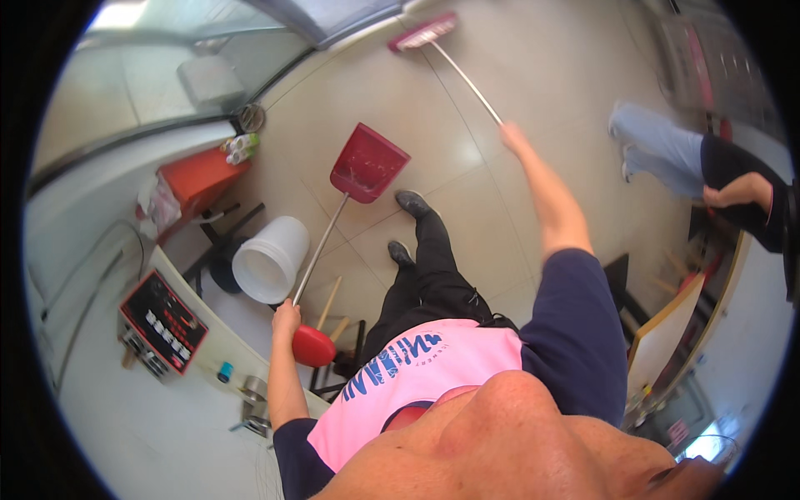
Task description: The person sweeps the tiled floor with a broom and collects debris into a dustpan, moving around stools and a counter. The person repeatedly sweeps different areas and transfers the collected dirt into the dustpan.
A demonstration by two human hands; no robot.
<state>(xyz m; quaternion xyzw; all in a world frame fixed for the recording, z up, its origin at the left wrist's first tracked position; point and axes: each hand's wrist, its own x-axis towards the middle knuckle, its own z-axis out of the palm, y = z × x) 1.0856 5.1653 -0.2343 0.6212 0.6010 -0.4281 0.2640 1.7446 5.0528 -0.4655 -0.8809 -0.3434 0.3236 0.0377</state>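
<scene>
My left hand (287, 317) grips the metal handle of a long-handled red dustpan (370, 161), whose pan lies in front of my shoes with some pale debris in it. In my right hand (512, 134) is the thin handle of a push broom (425, 32). The broom's dark red head is blurred and rests near the glass door frame at the top, well apart from the dustpan. Both handles slant away from me over the beige tiled floor.
A white plastic bucket (269, 259) stands left of the dustpan, near a red stool seat (314, 345). An orange-red box (203, 178) stands by the left wall. At the right is another person (737, 169) in light blue trousers, near a wooden-edged table (665, 331).
</scene>
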